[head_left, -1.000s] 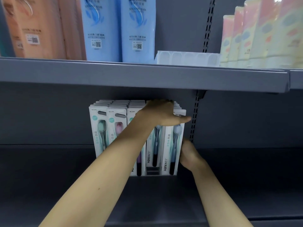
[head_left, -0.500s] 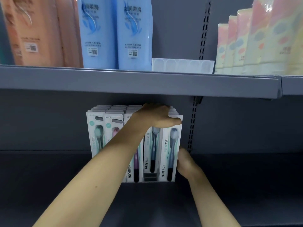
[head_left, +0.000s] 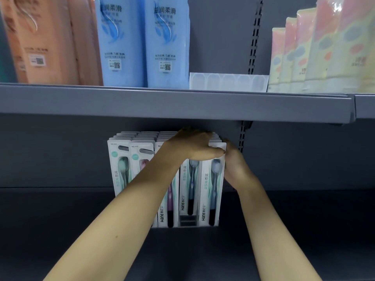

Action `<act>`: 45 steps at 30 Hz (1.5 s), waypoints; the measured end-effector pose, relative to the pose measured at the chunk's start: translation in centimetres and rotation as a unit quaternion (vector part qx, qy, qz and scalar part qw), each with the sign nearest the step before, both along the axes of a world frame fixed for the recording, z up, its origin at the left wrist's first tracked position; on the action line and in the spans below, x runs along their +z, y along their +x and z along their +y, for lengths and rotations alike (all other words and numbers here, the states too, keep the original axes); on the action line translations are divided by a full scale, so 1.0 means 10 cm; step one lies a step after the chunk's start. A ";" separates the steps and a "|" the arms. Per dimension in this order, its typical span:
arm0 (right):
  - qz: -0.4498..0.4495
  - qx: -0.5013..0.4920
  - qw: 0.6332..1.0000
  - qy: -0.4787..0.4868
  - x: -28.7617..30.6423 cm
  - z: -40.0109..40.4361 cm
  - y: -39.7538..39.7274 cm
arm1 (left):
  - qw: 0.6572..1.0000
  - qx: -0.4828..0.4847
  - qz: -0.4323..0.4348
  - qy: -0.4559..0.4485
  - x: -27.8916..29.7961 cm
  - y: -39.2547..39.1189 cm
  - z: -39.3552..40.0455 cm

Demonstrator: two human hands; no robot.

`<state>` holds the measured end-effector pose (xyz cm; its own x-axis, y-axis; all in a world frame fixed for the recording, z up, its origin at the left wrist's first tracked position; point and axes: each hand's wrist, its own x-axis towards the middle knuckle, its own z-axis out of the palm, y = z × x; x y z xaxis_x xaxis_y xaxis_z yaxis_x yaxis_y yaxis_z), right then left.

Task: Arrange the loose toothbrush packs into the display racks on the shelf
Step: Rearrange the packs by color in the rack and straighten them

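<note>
White toothbrush packs (head_left: 211, 191) stand upright in several rows inside a low display rack (head_left: 187, 221) on the dark lower shelf (head_left: 304, 220). My left hand (head_left: 194, 147) lies over the tops of the right-hand rows, its thumb along the front pack's face and its fingers curled behind. My right hand (head_left: 235, 167) is against the rack's right side, with its fingers touching the upper right edge of the front pack. My left forearm hides the middle packs.
The upper shelf's edge (head_left: 182, 104) hangs just above the packs. On it stand orange pouches (head_left: 40, 37), blue pouches (head_left: 142, 41), a clear tray (head_left: 227, 82) and pastel packs (head_left: 324, 57). A slotted upright (head_left: 242, 136) runs behind the rack's right side.
My right hand has risen from the lower right side of the rack to the packs' upper right edge. My left hand's thumb has drawn in along the front pack.
</note>
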<state>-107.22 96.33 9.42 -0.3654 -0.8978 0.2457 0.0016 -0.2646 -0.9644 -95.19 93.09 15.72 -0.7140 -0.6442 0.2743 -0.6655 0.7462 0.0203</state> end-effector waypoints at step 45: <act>0.580 -0.113 0.792 0.157 0.13 0.30 -0.02 | 0.999 -0.011 -0.019 0.030 0.11 0.10 -0.03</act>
<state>-107.47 99.36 10.70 -0.2180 -0.9253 0.3103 -0.9456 0.1216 -0.3016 -94.16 92.77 16.77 -0.7371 -0.6429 0.2083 -0.6503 0.7586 0.0402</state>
